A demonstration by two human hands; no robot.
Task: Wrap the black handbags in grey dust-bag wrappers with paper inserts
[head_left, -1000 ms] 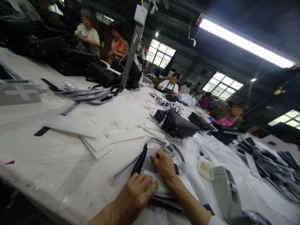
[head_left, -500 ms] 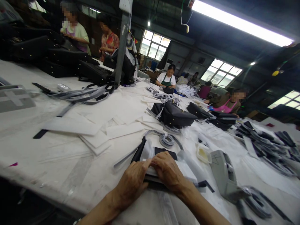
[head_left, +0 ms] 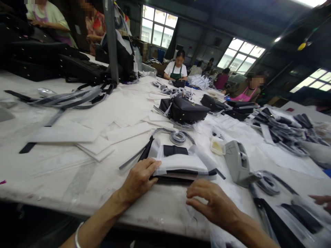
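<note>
A black bag (head_left: 176,178) lies in front of me, partly covered by a white foam sheet (head_left: 181,162) and thin wrap, its wrapped strap coiled behind it. My left hand (head_left: 141,175) grips the bag's left end, fingers on top of the white sheet and thumb at the front edge. Off the bag's front right side, my right hand (head_left: 207,199) is raised with fingers curved and apart. Clear plastic film hangs close to its fingertips; whether they touch it is hard to tell.
A grey tape dispenser (head_left: 236,162) and a small tray (head_left: 218,146) stand right of the bag. White sheets (head_left: 64,134) lie left. More black bags (head_left: 187,109) are behind. A co-worker's hand (head_left: 322,199) shows at the right edge, and other people stand or sit around the table.
My right hand has left the bag and moved right and toward me, its fingers opening. My left hand stays at the bag's left end. The view has shifted, with the scene now higher and further left.
</note>
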